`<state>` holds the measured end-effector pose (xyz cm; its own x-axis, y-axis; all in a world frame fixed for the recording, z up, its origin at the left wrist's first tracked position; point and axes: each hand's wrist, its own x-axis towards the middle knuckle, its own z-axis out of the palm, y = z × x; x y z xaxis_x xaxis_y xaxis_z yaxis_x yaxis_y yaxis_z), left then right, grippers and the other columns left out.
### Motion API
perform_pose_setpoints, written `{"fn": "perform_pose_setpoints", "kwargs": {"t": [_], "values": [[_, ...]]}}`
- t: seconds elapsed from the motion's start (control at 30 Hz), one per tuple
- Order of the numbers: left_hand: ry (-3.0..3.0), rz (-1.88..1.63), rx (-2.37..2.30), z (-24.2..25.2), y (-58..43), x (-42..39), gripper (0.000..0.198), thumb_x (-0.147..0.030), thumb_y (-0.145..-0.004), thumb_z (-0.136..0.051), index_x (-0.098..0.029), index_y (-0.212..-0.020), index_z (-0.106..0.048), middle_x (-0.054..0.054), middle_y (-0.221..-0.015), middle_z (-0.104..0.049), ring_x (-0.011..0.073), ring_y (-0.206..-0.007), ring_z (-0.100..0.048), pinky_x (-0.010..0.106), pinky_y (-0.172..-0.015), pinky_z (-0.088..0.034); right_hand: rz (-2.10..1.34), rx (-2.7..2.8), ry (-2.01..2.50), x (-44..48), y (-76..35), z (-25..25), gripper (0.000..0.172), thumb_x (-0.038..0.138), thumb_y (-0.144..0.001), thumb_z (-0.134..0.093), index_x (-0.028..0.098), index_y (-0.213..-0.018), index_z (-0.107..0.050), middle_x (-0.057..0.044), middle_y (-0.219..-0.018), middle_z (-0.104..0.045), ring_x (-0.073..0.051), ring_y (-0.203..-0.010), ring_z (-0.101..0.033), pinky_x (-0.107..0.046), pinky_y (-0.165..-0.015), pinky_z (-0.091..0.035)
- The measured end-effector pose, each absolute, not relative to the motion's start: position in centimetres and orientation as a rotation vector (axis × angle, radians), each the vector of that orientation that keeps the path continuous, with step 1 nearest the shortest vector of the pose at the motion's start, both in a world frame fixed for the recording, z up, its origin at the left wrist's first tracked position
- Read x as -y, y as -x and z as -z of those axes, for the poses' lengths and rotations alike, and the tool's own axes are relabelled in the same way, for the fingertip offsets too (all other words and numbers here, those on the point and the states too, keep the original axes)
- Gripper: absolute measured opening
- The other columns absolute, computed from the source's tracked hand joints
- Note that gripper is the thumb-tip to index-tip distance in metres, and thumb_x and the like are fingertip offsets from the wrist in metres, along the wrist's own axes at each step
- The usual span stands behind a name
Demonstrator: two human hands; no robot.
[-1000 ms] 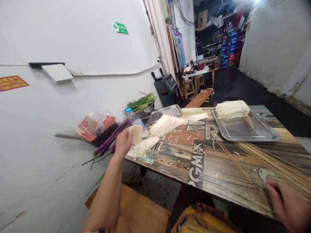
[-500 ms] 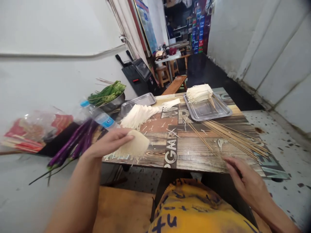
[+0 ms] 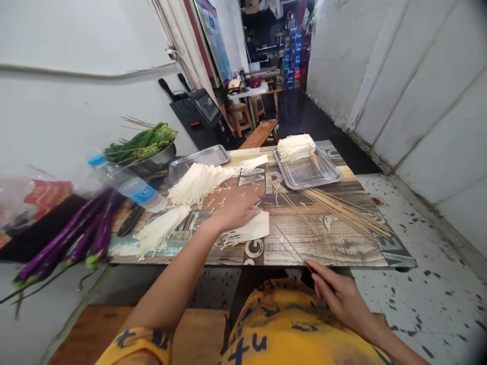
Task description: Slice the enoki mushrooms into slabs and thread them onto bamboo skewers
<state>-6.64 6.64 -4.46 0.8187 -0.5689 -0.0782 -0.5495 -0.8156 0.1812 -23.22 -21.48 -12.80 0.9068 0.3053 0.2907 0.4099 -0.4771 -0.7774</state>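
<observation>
A flat bunch of enoki mushrooms lies on the tabletop with its trimmed end to the right. My left hand is just over its far side, fingers stretched out; whether they touch the bunch I cannot tell. My right hand, at the near edge, pinches a thin bamboo skewer whose tip slants up and left toward the bunch. Left of my left hand are a loose enoki bunch and a larger enoki pile. Several bamboo skewers are fanned out on the right.
A metal tray holds skewered enoki; another tray stands behind the pile. At left are a water bottle, a knife handle, purple eggplants and a bowl of greens. Mushroom scraps litter the table.
My left hand has put the enoki bunch it held down on the table and moved right over it. My right hand has moved left and now holds a skewer. The view has shifted right.
</observation>
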Motion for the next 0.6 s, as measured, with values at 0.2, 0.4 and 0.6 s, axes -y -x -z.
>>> {"fn": "perform_pose_setpoints", "kwargs": {"t": [0.2, 0.4, 0.6], "values": [[-2.961, 0.101, 1.081, 7.9, 10.1, -8.3, 0.09, -0.071, -0.082, -0.035, -0.011, -0.148, -0.019, 0.015, -0.154, -0.018, 0.025, -0.144, -0.013, 0.044, -0.117, -0.005, 0.139, 0.575, 2.148, 21.4, 23.4, 12.3, 0.038, 0.024, -0.095, -0.036, 0.018, -0.126, -0.058, -0.001, -0.062, -0.066, -0.012, -0.051, -0.061, -0.019, -0.055, -0.051], [-3.047, 0.043, 0.919, 9.7, 10.4, -6.9, 0.075, -0.059, -0.092, -0.021, -0.01, -0.148, -0.017, 0.012, -0.155, -0.018, 0.0234, -0.143, -0.014, 0.042, -0.117, -0.01, 0.247, 0.575, 2.201, 20.9, 23.5, 11.7, 0.036, 0.018, -0.093, -0.039, 0.013, -0.122, -0.06, -0.008, -0.081, -0.073, -0.014, -0.068, -0.069, -0.019, -0.062, -0.053], [-3.092, -0.041, 0.704, 10.1, 10.4, -5.2, 0.077, -0.06, -0.091, -0.024, -0.008, -0.147, -0.02, 0.015, -0.153, -0.025, 0.0275, -0.142, -0.02, 0.045, -0.115, -0.015, 0.249, 0.581, 2.292, 20.6, 23.6, 11.8, 0.039, 0.013, -0.091, -0.038, 0.014, -0.124, -0.059, -0.009, -0.092, -0.073, -0.014, -0.071, -0.069, -0.022, -0.064, -0.054]]}}
